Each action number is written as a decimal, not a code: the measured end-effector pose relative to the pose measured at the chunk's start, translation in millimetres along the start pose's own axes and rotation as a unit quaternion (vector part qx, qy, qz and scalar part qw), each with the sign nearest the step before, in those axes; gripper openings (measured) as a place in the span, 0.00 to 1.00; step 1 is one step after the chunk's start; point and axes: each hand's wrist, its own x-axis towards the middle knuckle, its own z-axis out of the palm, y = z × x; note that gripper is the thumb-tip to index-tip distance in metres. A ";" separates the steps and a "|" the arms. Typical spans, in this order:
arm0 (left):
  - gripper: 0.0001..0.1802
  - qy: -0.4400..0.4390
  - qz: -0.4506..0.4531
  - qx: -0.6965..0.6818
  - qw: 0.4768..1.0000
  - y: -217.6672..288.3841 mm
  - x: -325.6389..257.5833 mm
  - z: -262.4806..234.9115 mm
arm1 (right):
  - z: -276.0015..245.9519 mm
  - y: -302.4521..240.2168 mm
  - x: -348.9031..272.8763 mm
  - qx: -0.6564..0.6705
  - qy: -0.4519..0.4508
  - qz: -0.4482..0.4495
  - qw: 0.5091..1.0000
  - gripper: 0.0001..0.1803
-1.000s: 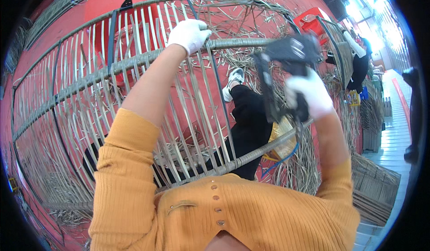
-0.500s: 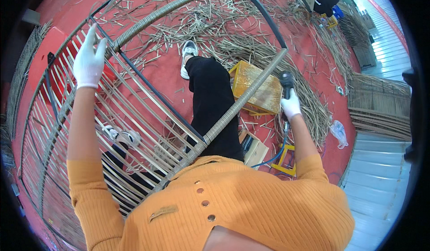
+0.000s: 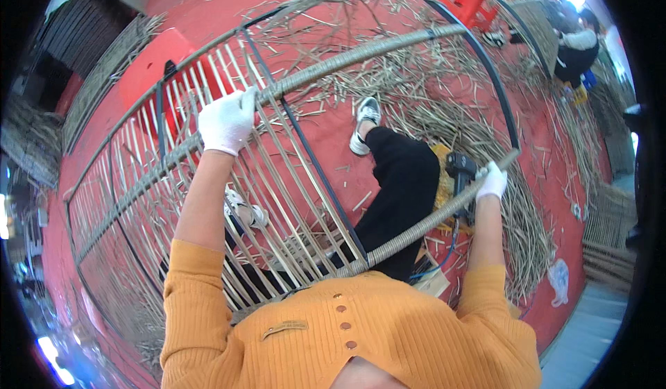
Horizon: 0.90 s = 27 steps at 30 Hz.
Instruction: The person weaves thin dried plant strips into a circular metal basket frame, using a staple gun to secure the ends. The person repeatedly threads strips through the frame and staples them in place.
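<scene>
A large curved frame (image 3: 319, 158) with dark metal bars, pale slats and cord-wrapped poles slants across my lap. My gloved left hand (image 3: 227, 123) is closed at the upper wrapped pole, beside the slats; its fingertips are partly hidden. My gloved right hand (image 3: 492, 181) grips the right end of the lower wrapped pole (image 3: 416, 229). Just left of that hand, a black air tool (image 3: 459, 169) with a blue hose rests over a yellow box (image 3: 442, 196), most of which the pole and my leg cover.
Loose straw-coloured strips (image 3: 524, 240) litter the red floor (image 3: 333, 198). A red plastic piece (image 3: 154, 66) stands beyond the frame's left side, and a red stool (image 3: 463, 2) at the back. Another person (image 3: 577, 45) works at far right. A clear plastic bag (image 3: 558, 281) lies at right.
My right hand has let go of the air tool and taken hold of the lower pole. My left hand has closed on the frame. The view has shifted, moving the scene rightward.
</scene>
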 end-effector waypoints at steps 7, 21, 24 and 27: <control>0.22 -0.115 0.061 -0.032 0.991 -7.5 -13.6 -22.0 | -42.4 48.5 -40.7 -0.243 0.105 -0.136 0.955 0.18; 0.19 -0.108 0.049 -0.037 0.992 -101.2 196.1 93.8 | 268.0 88.0 -168.3 -0.466 -0.501 -0.444 0.579 0.07; 0.24 -0.235 -0.111 -0.120 0.958 -110.1 235.8 112.0 | 364.9 151.5 -169.7 -0.323 -0.573 -0.549 0.516 0.12; 0.20 -0.372 -0.229 -0.292 0.851 -126.0 259.1 118.0 | 475.9 198.5 -180.2 -0.217 -0.506 -0.582 0.599 0.25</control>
